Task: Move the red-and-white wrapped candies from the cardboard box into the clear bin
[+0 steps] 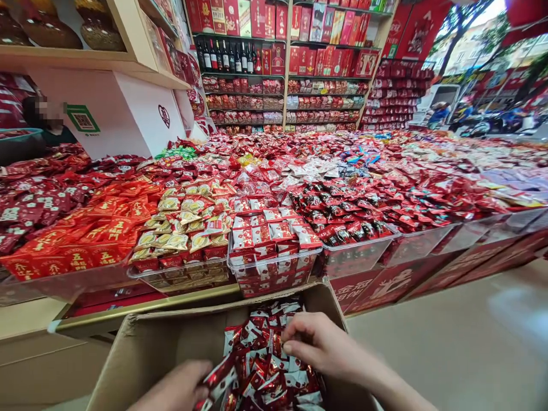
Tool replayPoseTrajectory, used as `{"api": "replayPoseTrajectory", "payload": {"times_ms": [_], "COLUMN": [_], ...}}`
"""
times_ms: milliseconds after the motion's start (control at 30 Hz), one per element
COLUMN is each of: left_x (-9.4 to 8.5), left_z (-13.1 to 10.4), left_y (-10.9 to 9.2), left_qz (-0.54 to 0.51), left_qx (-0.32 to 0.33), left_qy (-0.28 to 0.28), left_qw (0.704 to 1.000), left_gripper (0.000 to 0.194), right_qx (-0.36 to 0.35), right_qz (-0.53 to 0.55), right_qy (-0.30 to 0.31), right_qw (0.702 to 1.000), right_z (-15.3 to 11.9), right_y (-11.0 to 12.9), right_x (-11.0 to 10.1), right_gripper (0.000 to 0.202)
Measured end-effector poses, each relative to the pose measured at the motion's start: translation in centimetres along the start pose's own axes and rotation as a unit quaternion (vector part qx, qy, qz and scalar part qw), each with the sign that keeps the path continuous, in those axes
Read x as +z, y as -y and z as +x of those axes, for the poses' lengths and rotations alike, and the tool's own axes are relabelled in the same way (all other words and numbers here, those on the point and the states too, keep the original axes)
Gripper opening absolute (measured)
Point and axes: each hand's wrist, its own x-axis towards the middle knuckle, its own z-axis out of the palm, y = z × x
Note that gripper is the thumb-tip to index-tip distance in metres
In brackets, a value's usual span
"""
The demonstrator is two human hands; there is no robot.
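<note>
An open cardboard box stands at the bottom centre, with many small red-and-white packets heaped in its middle and right part. My left hand, blurred, is low inside the box, its fingers closed on red-and-white packets. Over the heap at the right, my right hand curls its thumb and fingers towards a packet; its fingertips touch or nearly touch the packet, and the grip is hard to make out. Just beyond the box, a clear bin holds similar packets in rows.
More clear bins with gold packets, orange-red packets and black-and-red packets line the display's front edge. Shelves of boxes and bottles stand behind. A person is at the far left. Pale floor shows at the right.
</note>
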Motion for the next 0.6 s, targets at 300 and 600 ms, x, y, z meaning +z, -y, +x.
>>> {"api": "replayPoseTrajectory", "payload": {"times_ms": [300, 600], "left_x": [0.9, 2.3], "left_z": [0.8, 1.4], "left_y": [-7.6, -7.0], "left_qz": [-0.039, -0.177], "left_qx": [0.124, 0.137], "left_qy": [0.105, 0.082], "left_qw": [0.986, 0.971], "left_gripper": [0.018, 0.031], "right_qx": [0.119, 0.098], "right_qz": [0.289, 0.306], "right_qy": [0.029, -0.074], "right_qw": [0.949, 0.944], "right_z": [3.2, 3.6], "right_y": [-0.3, 0.5], "right_x": [3.0, 2.8], "right_gripper": [0.03, 0.035]}}
